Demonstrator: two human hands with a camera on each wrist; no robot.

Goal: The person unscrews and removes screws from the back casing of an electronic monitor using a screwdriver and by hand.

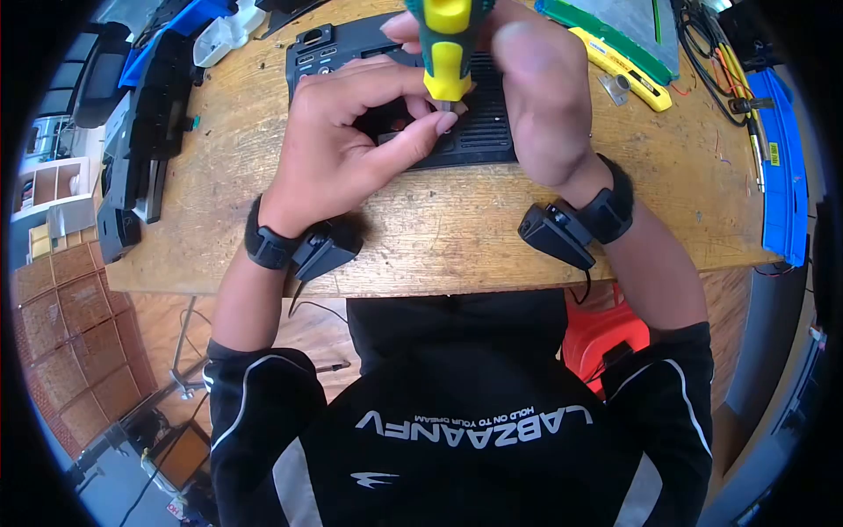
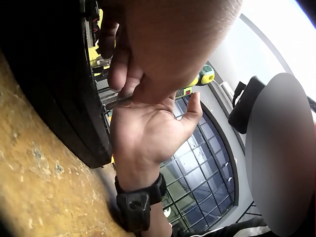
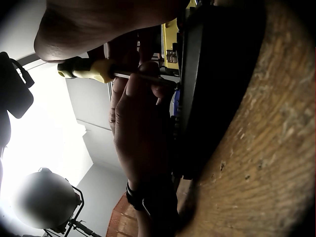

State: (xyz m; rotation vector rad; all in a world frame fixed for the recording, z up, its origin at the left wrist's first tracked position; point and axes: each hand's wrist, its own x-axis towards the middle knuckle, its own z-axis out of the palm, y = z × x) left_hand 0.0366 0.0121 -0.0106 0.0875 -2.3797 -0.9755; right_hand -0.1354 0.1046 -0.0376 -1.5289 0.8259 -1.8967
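Note:
A black slotted device [image 1: 483, 132] lies on the bench at the top centre of the head view. The left hand [image 1: 329, 154] pinches the metal shaft of a yellow and green screwdriver [image 1: 448, 66] between thumb and fingertips, close above the device. The screwdriver stands upright. Around its handle is the right hand [image 1: 549, 105], fingertips on the left side and a blurred thumb on the right. In the right wrist view, the shaft slants from the handle [image 3: 89, 69] through the left fingers [image 3: 140, 89] towards the device's edge [image 3: 192, 74]. The tip's contact point is hidden.
A yellow cutter [image 1: 623, 70], a small metal piece [image 1: 615, 88] and a green-edged case [image 1: 615, 44] lie right of the device. Blue trays [image 1: 781, 167] and cables line the right edge. Black cases [image 1: 145, 132] and a clear container [image 1: 226, 39] sit at left.

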